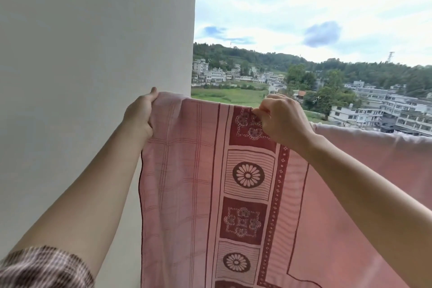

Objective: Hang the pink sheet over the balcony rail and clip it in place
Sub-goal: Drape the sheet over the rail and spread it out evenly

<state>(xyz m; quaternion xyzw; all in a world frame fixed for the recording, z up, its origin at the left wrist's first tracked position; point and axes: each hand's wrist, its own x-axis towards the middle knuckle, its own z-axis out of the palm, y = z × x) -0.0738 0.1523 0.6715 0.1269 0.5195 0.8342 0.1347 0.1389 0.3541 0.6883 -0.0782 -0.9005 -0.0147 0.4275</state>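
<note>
At the sheet's top fold, we see the right hand (280, 119) with its fingers curled tight, thumb and forefinger pinching the cloth on a dark red flowered square. Whether anything small sits between those fingertips we cannot tell. The left hand (140, 112) grips the fold near the sheet's side edge, thumb on top, its other fingers hidden behind the fabric. Between and below the hands the pink sheet (187, 182) hangs down, checked panel and patterned border facing us, its lower end cut off by the frame. It probably lies over the rail, which the cloth covers entirely. Further right a plainer pink stretch runs out of view. A white wall (93, 42) stands just beside the left hand, and a plaid sleeve (42, 269) shows at the bottom corner. Beyond lie buildings (374, 112) and wooded hills (257, 56).
</note>
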